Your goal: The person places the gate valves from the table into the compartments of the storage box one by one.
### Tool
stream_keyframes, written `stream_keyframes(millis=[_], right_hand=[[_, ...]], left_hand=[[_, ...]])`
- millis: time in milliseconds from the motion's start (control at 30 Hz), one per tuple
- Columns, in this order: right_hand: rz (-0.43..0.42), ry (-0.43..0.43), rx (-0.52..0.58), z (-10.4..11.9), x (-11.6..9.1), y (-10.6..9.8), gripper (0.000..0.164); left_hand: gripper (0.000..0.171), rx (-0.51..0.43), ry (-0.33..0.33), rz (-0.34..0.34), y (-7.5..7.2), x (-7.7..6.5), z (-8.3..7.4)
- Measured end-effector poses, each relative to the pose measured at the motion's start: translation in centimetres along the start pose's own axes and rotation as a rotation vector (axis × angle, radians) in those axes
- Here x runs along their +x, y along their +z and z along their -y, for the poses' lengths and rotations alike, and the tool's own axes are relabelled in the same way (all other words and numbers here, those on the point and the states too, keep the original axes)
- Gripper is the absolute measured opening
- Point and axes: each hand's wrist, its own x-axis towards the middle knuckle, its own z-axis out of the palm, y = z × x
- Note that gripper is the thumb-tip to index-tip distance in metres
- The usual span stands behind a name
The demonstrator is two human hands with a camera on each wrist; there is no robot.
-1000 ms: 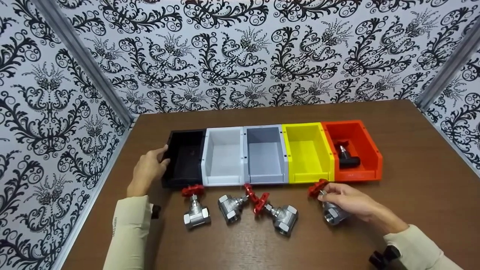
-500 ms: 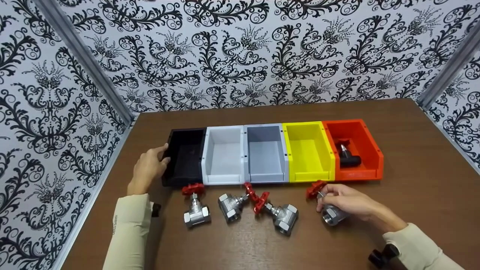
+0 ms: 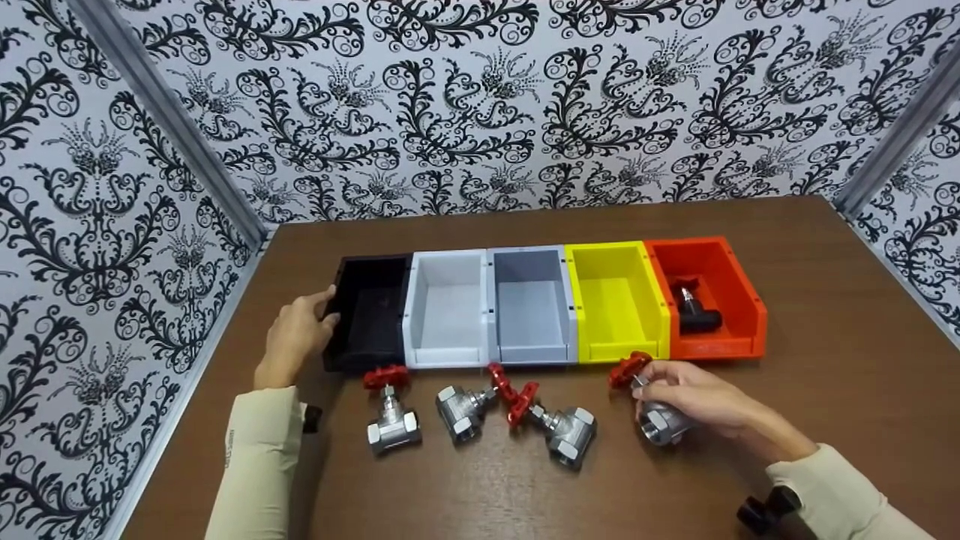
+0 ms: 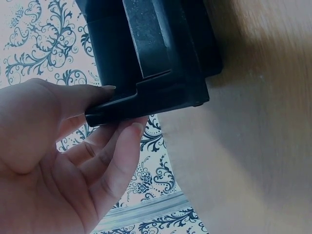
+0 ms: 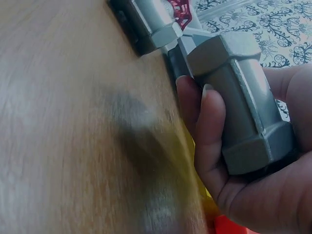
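Observation:
My left hand (image 3: 294, 341) is at the left side of the black bin (image 3: 367, 358). In the left wrist view its thumb lies inside the bin's wall (image 4: 161, 95) and the fingers outside, pinching it. My right hand (image 3: 701, 394) grips a steel gate valve (image 3: 661, 425) with a red handwheel (image 3: 628, 370), in front of the yellow bin (image 3: 626, 351). Seen from the right wrist, the fingers curl round the valve's hexagon-ended body (image 5: 243, 105), which is above the table. The palm partly hides the valve.
Three more red-wheeled valves lie before the bins: a left one (image 3: 393, 427), a middle one (image 3: 461, 412) and a right one (image 3: 566, 433). White (image 3: 450, 358), grey (image 3: 534, 354) and red (image 3: 716, 348) bins complete the row. A black-handled fitting (image 3: 697, 319) lies in the red bin.
The valve in my right hand has risen slightly and shifted a little to the left, its handwheel nearing the yellow bin's front. My left hand has stayed on the black bin.

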Motion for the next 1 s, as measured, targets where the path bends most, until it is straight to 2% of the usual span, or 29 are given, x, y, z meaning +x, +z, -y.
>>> stream_keyframes(millis=[133, 267, 633, 1000], right_hand=[[0.011, 0.014, -0.005, 0.4, 0.1, -0.1, 0.035], [0.0, 0.03, -0.007, 0.7, 0.3, -0.1, 0.036], [-0.024, -0.023, 0.011, 1.2, 0.7, 0.2, 0.028], [-0.038, -0.004, 0.032, 1.4, 0.8, 0.4, 0.029]], left_hand=[[0.051, 0.001, -0.001, -0.004, 0.0, 0.0, 0.1], [0.051, -0.004, -0.003, -0.002, 0.0, 0.0, 0.1], [0.052, -0.02, 0.013, -0.002, 0.1, 0.0, 0.1], [0.052, -0.019, 0.013, 0.001, 0.1, 0.0, 0.3]])
